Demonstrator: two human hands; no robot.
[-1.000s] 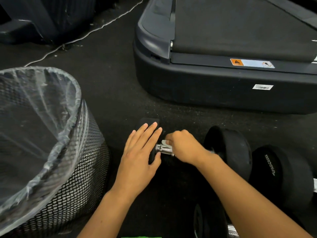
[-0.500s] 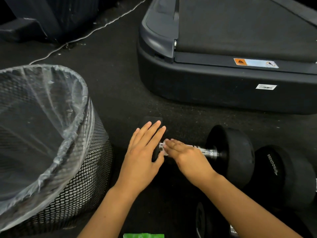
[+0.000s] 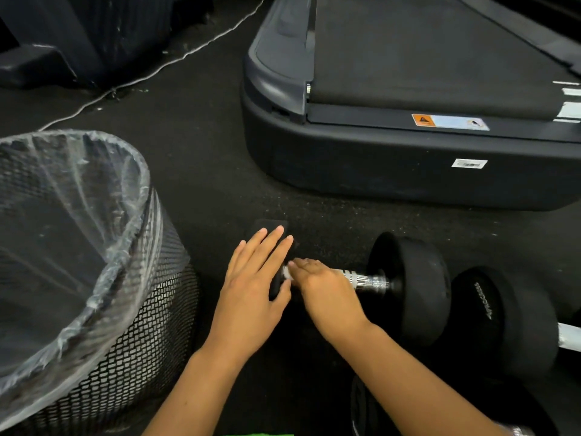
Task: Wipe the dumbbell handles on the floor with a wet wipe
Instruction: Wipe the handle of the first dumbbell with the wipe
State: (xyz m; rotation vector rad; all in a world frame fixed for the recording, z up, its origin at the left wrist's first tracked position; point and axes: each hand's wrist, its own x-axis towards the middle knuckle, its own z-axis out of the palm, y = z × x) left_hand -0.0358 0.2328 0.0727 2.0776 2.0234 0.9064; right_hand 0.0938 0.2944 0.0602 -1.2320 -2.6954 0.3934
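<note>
Your left hand [image 3: 251,287] lies flat with its fingers straight, pressing down on the black rubber head at the near end of the dumbbell [image 3: 408,287]. Your right hand [image 3: 327,291] sits just beside it, fingers curved over the handle [image 3: 364,280], a knurled chrome bar that shines where it shows beyond your knuckles. A sliver of white wet wipe [image 3: 287,273] peeks out under those fingertips, pressed against the metal; how tightly this grip closes round the bar cannot be told from above. The dumbbell lies on the floor [image 3: 204,184], a dark, speckled rubber surface, with its far head a thick matte disc to the right of your right hand. Beyond that head rests a second dumbbell [image 3: 503,316] of the same rounded black shape, with faint lettering on its face.

To the left of your left hand stands a round wire-mesh bin [image 3: 132,341], lined with a crinkled clear plastic bag [image 3: 94,215]; nothing can be made out inside it. Ahead of both hands sits the smooth dark plastic end of a treadmill [image 3: 377,171] with a textured belt.
</note>
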